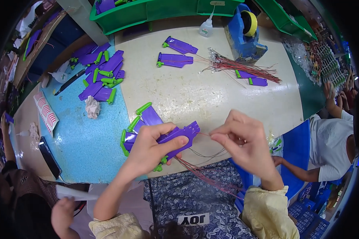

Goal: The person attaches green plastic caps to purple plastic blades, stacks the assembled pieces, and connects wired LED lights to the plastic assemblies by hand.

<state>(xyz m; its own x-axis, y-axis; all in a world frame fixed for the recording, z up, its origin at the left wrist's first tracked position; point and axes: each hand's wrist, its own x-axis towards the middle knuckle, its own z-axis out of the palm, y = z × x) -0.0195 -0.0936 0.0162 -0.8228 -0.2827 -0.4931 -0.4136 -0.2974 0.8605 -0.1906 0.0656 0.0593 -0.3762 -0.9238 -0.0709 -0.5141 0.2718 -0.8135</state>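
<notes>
My left hand (144,149) grips a purple plastic piece (190,131), thumb on top, above the table's near edge. A green end (160,165) shows below that hand. From the piece's tip a thin red wire (204,134) runs to my right hand (247,141), whose thumb and forefinger are pinched on it. Several red and dark wires (199,172) trail from beneath the left hand over my lap. Just left of that hand lie more purple pieces (150,115) with green ends, partly covered by it.
At the back lie two purple pieces (175,60) and a bundle of red wires (247,67). A blue tape dispenser (243,40), a small bottle (206,28) and green bins (155,12) stand behind. Purple pieces (113,63) pile up left, near crumpled paper (92,107). Other people sit both sides.
</notes>
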